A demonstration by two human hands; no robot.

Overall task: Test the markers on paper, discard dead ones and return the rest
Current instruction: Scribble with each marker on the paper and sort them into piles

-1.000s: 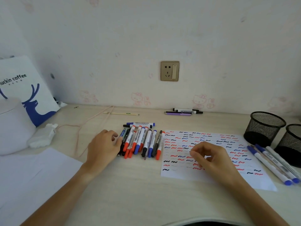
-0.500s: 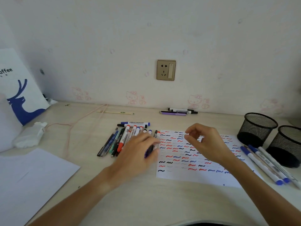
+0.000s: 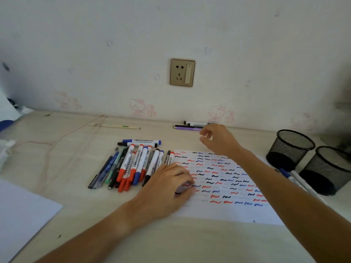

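A pile of markers [image 3: 133, 166] with red, blue and black caps lies left of the test paper [image 3: 224, 186], which is covered in red, blue and black squiggles. My left hand [image 3: 169, 188] lies palm down over the pile's right end and the paper's left edge. Its fingertips are curled and blurred, so any hold is hidden. My right hand [image 3: 218, 139] hovers beyond the paper's far edge, thumb and forefinger apart and holding nothing, right beside two pens [image 3: 190, 125] at the wall. Several blue-capped markers [image 3: 292, 177] lie right of the paper.
Two black mesh cups stand at the right, the farther cup [image 3: 290, 149] and the nearer cup [image 3: 328, 168]. A blank white sheet [image 3: 20, 215] lies front left. A pink cord [image 3: 57, 141] and a thin stick [image 3: 115, 126] lie at the back. A wall socket [image 3: 182, 72] is above the desk.
My right hand rose off the paper and moved away toward the pens at the wall. My left hand slid right from the pile's left end to the paper's edge. The view shifted right.
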